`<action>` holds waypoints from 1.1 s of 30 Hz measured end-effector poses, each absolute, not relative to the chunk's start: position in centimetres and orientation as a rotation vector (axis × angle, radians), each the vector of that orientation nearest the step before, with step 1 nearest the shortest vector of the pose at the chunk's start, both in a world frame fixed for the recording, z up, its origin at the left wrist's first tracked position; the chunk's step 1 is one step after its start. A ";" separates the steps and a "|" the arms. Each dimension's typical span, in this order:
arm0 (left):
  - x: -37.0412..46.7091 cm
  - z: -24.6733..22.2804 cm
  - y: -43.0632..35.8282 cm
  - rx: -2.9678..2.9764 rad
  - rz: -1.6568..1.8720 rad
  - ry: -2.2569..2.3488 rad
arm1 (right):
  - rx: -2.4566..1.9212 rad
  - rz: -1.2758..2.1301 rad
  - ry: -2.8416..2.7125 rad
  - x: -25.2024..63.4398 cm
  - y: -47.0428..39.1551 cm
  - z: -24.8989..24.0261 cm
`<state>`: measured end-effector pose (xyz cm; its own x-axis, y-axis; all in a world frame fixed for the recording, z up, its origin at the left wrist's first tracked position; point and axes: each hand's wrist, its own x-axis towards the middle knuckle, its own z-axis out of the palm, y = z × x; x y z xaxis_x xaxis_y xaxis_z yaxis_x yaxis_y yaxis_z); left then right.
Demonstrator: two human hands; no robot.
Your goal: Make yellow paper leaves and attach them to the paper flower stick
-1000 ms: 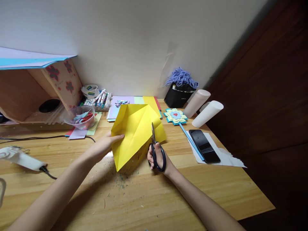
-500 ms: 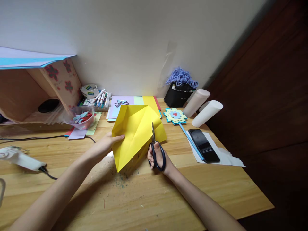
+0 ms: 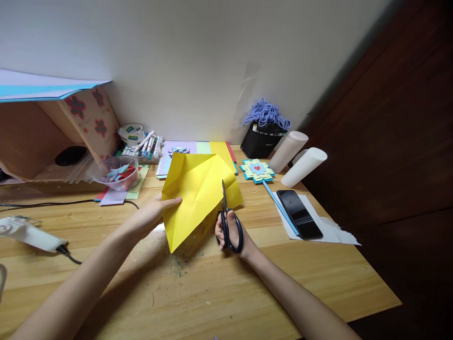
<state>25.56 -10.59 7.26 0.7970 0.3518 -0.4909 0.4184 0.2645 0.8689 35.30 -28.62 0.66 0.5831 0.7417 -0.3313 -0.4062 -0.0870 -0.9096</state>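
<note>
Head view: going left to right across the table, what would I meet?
White corded plastic tool, clear round plastic bowl of paper scraps, folded yellow paper sheet, layered yellow-and-blue paper flower head with a red heart, black rectangular phone.

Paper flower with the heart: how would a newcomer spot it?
On the wooden desk, look right of the yellow sheet, in front of the black holder. The paper flower lies there, layered yellow and blue; unlike its neighbours, it has a red heart in its middle.

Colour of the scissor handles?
The scissor handles are very dark blue, near black; they show best in the head view.
</note>
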 end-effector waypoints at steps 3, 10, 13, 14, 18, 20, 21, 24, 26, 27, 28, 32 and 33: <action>25.6 6.8 -10.5 1.327 -0.066 0.666 | -1.357 0.983 -0.306 35.4 -28.6 0.6; 25.5 6.8 -10.5 1.330 -0.070 0.654 | -1.370 0.972 -0.292 35.4 -28.7 0.6; 25.5 6.8 -10.5 1.341 -0.074 0.650 | -1.379 0.973 -0.283 35.4 -28.7 0.8; 25.5 6.8 -10.5 1.344 -0.074 0.654 | -1.386 0.972 -0.278 35.3 -28.7 0.9; 25.6 6.8 -10.6 1.344 -0.072 0.668 | -1.407 0.955 -0.267 35.2 -28.6 1.0; 25.6 6.8 -10.7 1.340 -0.074 0.671 | -1.408 0.948 -0.260 35.2 -28.5 1.0; 25.6 6.9 -10.8 1.337 -0.073 0.669 | -1.407 0.948 -0.255 35.2 -28.5 0.9; 25.7 7.0 -10.9 1.325 -0.069 0.663 | -1.406 0.941 -0.248 35.3 -28.4 0.7; 25.7 7.0 -10.9 1.325 -0.060 0.663 | -1.414 0.930 -0.249 35.3 -28.4 0.5; 25.7 7.0 -11.0 1.329 -0.057 0.665 | -1.419 0.924 -0.252 35.3 -28.4 0.5; 25.7 7.0 -11.0 1.332 -0.056 0.665 | -1.424 0.918 -0.256 35.3 -28.4 0.4; 25.7 6.8 -11.0 1.318 -0.064 0.659 | -1.421 0.908 -0.293 35.4 -28.5 -0.1; 25.7 6.8 -11.0 1.309 -0.065 0.664 | -1.418 0.912 -0.297 35.5 -28.6 -0.2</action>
